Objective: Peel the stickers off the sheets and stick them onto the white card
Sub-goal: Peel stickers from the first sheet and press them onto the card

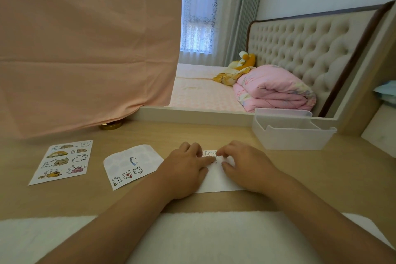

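At frame centre, the left hand (188, 167) and right hand (242, 165) press flat, fingers spread, hiding most of the white card (216, 180).

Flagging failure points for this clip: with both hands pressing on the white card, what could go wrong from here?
1. The left hand and right hand cover most of the white card, so the sticker under the fingers may land crooked or overlap those already placed.
2. The curled sticker sheet sits beside the left forearm and could be nudged.
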### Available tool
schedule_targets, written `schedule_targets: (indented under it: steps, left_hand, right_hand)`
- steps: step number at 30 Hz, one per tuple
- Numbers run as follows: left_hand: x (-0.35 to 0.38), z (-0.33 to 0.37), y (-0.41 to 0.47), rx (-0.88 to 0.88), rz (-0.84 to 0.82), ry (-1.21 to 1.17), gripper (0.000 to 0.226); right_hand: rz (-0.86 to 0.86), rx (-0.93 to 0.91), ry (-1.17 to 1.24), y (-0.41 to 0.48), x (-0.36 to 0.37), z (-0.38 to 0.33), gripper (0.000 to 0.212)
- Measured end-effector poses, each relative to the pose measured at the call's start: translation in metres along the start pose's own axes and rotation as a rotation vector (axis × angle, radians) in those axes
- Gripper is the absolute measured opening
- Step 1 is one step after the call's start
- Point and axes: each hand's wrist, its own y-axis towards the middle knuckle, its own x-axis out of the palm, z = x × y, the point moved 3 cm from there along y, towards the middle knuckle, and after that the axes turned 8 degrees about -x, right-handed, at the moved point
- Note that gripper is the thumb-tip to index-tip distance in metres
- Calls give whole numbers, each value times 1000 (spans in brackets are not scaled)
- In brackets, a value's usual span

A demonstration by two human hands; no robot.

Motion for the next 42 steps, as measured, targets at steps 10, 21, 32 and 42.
schedule_targets:
  steps: [10,21,32,42]
  left_hand:
    - [-5,10,0,-46,-20,87,38]
    - [-11,13,-7,4,-14,109,47]
    - [-3,15,-8,-57,39,125,73]
    - [-8,15,-8,-37,2,74,64]
  right_hand:
    - [-108,-129,-229,-3,8,-4,50]
    - [-102,-109,-249,-9,8,-5,61]
    - [-101,-189,-301,-16,-2,-8,49]
    - [-103,-188,-145,-17,8,-8,44]
